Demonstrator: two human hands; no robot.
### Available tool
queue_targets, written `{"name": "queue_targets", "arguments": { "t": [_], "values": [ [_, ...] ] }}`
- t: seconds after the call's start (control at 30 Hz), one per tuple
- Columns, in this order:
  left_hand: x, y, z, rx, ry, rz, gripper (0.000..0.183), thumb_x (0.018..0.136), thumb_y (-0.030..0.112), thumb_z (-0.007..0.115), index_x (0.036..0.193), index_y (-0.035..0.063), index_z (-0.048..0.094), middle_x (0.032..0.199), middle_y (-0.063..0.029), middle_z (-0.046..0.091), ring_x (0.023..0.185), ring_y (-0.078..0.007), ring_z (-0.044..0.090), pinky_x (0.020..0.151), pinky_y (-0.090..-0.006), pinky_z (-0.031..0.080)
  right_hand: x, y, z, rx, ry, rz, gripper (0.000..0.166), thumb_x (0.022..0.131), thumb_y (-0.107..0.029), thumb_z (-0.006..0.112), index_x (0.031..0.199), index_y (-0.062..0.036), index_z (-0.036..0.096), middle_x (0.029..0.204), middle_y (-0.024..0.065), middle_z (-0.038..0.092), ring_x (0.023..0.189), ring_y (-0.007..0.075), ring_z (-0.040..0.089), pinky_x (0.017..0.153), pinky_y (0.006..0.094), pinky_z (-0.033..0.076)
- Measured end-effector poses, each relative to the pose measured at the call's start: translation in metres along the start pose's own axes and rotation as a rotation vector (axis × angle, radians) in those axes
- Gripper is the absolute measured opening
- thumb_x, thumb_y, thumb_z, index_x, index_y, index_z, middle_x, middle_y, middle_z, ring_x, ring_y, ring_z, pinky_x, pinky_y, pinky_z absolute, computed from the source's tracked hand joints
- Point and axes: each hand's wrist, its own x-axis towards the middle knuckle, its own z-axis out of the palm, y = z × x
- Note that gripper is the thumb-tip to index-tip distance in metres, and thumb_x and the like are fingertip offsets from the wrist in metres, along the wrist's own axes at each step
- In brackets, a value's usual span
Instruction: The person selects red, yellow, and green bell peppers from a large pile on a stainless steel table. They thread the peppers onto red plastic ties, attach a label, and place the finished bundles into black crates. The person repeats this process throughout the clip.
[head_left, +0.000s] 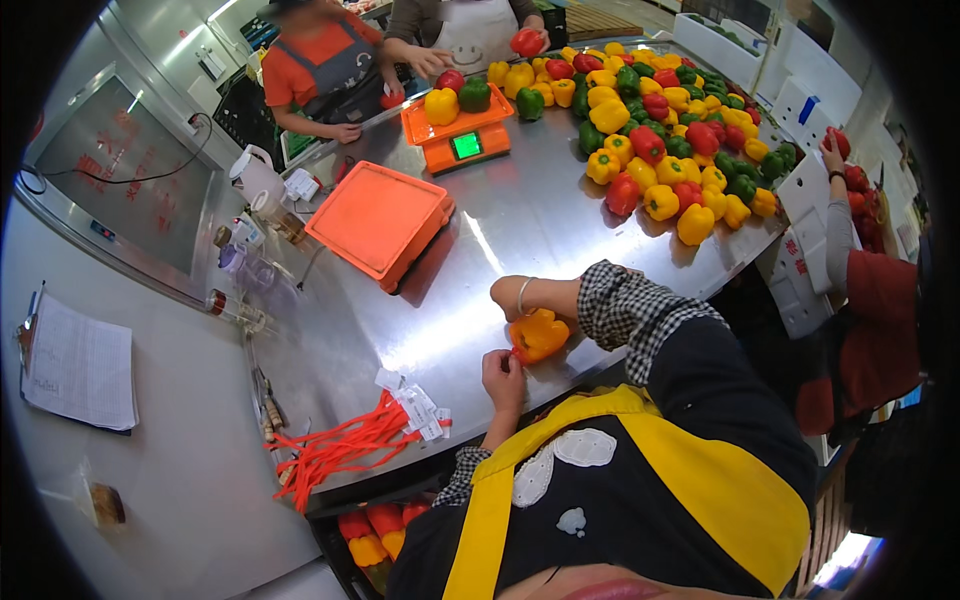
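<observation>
A yellow-orange bell pepper (541, 336) rests on the steel table (457, 300) close in front of me. My left hand (504, 381) is at its near left side, thumb and fingers pinched on a small red piece (516, 352) that looks like strip or netting. Over the far side of the pepper bends my right hand (511, 294), a pale bangle at its wrist; its fingers are hidden, so its grip does not show. Left of my hands lies a bundle of red-orange strips (349, 439) with white printed labels (420, 409) at one end.
An orange scale (465, 146) with lit display bears three peppers; another orange-topped scale (379, 221) stands nearer. Loose bell peppers (667, 150) heap at right. Jars and bottles (251, 262) line the left edge. Packed peppers (375, 529) sit below the table. Co-workers (319, 75) stand around.
</observation>
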Motion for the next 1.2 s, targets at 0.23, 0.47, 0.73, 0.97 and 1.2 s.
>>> {"name": "queue_targets", "arguments": {
  "t": [0.23, 0.47, 0.73, 0.97, 1.2],
  "values": [
    [0.012, 0.003, -0.005, -0.004, 0.021, -0.1, 0.004, 0.079, 0.002, 0.059, 0.08, -0.0006, 0.057, 0.081, -0.0119, 0.054, 0.066, -0.0248, 0.055, 0.062, -0.0328, 0.046, -0.012, -0.037, 0.01, -0.089, -0.096, -0.091, 0.025, 0.063, -0.02, 0.071, 0.082, -0.0042, 0.071, 0.08, 0.0145, 0.068, 0.082, 0.0284, 0.065, 0.072, 0.0355, 0.051],
    [0.013, 0.008, -0.002, 0.073, -0.004, 0.034, 0.007, 0.077, 0.003, 0.06, 0.081, 0.0006, 0.055, 0.08, -0.0124, 0.053, 0.067, -0.0271, 0.054, 0.06, -0.0346, 0.045, 0.007, -0.027, 0.019, 0.058, -0.204, -0.005, 0.032, 0.058, -0.024, 0.079, 0.081, -0.0028, 0.072, 0.085, 0.0162, 0.068, 0.081, 0.0281, 0.065, 0.072, 0.0357, 0.052],
    [0.011, 0.004, -0.006, 0.077, 0.01, 0.049, 0.009, 0.076, 0.003, 0.061, 0.082, 0.0015, 0.055, 0.081, -0.0113, 0.053, 0.067, -0.0268, 0.054, 0.06, -0.0347, 0.045, 0.005, -0.03, 0.013, 0.059, -0.296, -0.011, 0.035, 0.06, -0.026, 0.079, 0.083, 0.0002, 0.072, 0.084, 0.0165, 0.068, 0.077, 0.0259, 0.065, 0.07, 0.0331, 0.052],
    [0.012, 0.003, -0.005, 0.027, 0.01, 0.049, 0.01, 0.076, 0.003, 0.061, 0.083, 0.001, 0.056, 0.081, -0.0113, 0.053, 0.066, -0.0253, 0.054, 0.059, -0.033, 0.046, 0.01, -0.023, 0.023, 0.121, -0.274, -0.04, 0.032, 0.064, -0.025, 0.076, 0.08, 0.0019, 0.071, 0.082, 0.0174, 0.068, 0.075, 0.0264, 0.065, 0.068, 0.033, 0.052],
    [0.013, 0.0, -0.006, -0.155, -0.063, -0.048, 0.012, 0.075, 0.002, 0.064, 0.084, 0.0006, 0.057, 0.083, -0.0089, 0.055, 0.062, -0.0183, 0.056, 0.057, -0.0278, 0.047, -0.003, -0.025, 0.021, 0.051, -0.199, -0.161, 0.026, 0.069, -0.026, 0.067, 0.076, -0.0003, 0.07, 0.076, 0.017, 0.067, 0.072, 0.028, 0.064, 0.067, 0.0353, 0.051]
  ]
}}
